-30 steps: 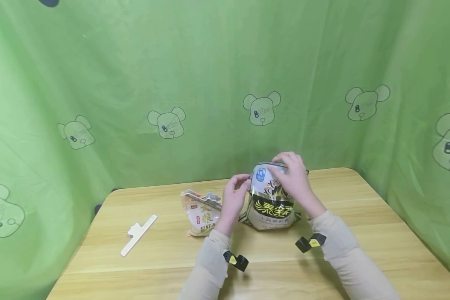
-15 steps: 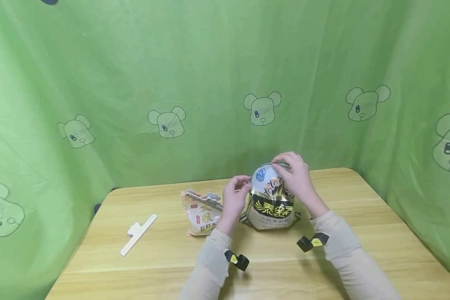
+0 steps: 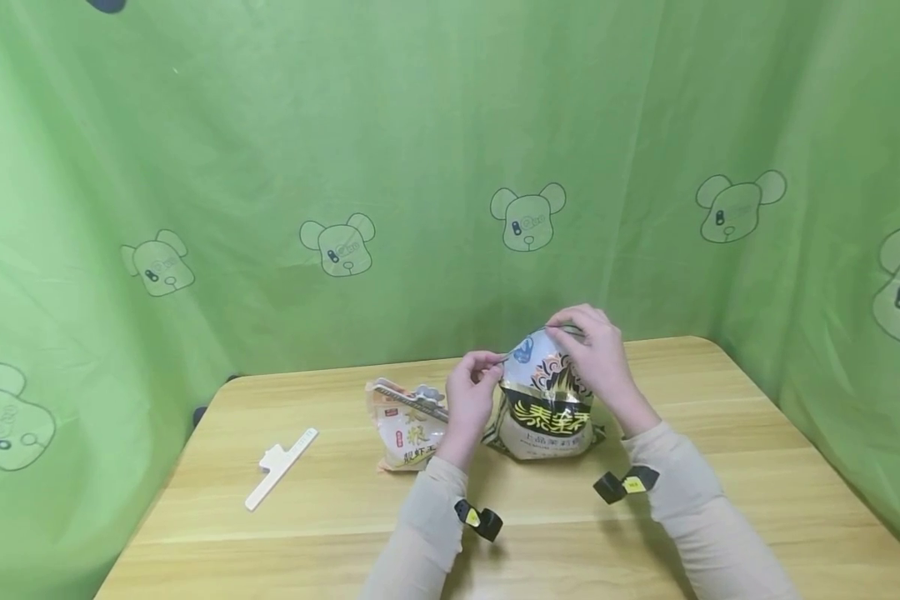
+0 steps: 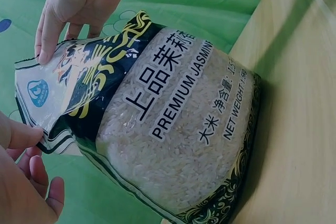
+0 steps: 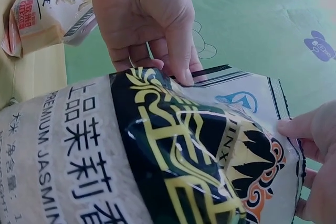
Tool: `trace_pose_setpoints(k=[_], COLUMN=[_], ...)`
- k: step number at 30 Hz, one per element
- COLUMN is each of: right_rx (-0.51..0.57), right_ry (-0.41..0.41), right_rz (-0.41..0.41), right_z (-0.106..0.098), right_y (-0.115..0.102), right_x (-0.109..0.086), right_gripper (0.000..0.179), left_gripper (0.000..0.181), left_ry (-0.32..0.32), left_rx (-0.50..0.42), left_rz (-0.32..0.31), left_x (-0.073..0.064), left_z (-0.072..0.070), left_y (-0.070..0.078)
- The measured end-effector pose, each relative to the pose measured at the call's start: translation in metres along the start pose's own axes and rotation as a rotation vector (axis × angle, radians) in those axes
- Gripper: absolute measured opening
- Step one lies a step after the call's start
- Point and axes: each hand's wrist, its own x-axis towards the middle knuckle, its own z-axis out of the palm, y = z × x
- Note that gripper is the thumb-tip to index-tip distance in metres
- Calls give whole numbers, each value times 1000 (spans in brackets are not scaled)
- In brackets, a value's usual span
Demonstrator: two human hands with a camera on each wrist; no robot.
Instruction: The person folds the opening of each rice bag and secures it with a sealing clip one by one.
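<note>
A bag of jasmine rice (image 3: 546, 417), clear with black and gold print, stands upright on the table between both hands. My left hand (image 3: 471, 400) pinches its upper left edge between thumb and fingers. The top edge of the bag is pinched by my right hand (image 3: 592, 354). In the left wrist view the rice (image 4: 152, 161) fills the lower part, and the upper part is flat and slack. To the left stands a smaller orange and white food bag (image 3: 405, 433), its top held by a sealing clip (image 3: 412, 398); my left forearm overlaps it.
A white sealing clip (image 3: 281, 468) lies loose on the left of the wooden table (image 3: 330, 533). Green curtains (image 3: 420, 125) with bear-head prints hang behind and at both sides.
The top of the rice bag has flattened and drawn into a slanting edge between my hands. Both hands keep about the same places; the smaller bag and loose clip stay put.
</note>
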Motion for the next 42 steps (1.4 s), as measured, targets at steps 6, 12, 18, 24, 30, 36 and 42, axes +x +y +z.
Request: trace_pose_setpoints(k=[6, 12, 18, 24, 30, 36, 42], right_rx=[21, 52, 87, 85, 62, 24, -21], right_ry=[-64, -100, -103, -98, -80, -93, -86], right_rz=[59, 74, 60, 74, 57, 63, 74], right_z=[-3, -2, -1, -1, -1, -2, -5], right_y=[2, 5, 4, 3, 2, 1, 2], right_x=[0, -3, -5, -5, -4, -4, -4], right_gripper=[12, 17, 24, 28, 21, 17, 24], left_gripper=[15, 19, 20, 14, 20, 22, 19], left_ry=[-7, -35, -42, -30, -25, -29, -40], left_rx=[-14, -43, -79, -68, -55, -60, -16], left_rz=[-26, -54, -63, -60, -34, -10, 17], left_x=[-2, -5, -4, -2, -1, 1, 4], left_z=[0, -2, -1, -2, 2, 8, 14], left_y=[4, 10, 6, 5, 5, 5, 7])
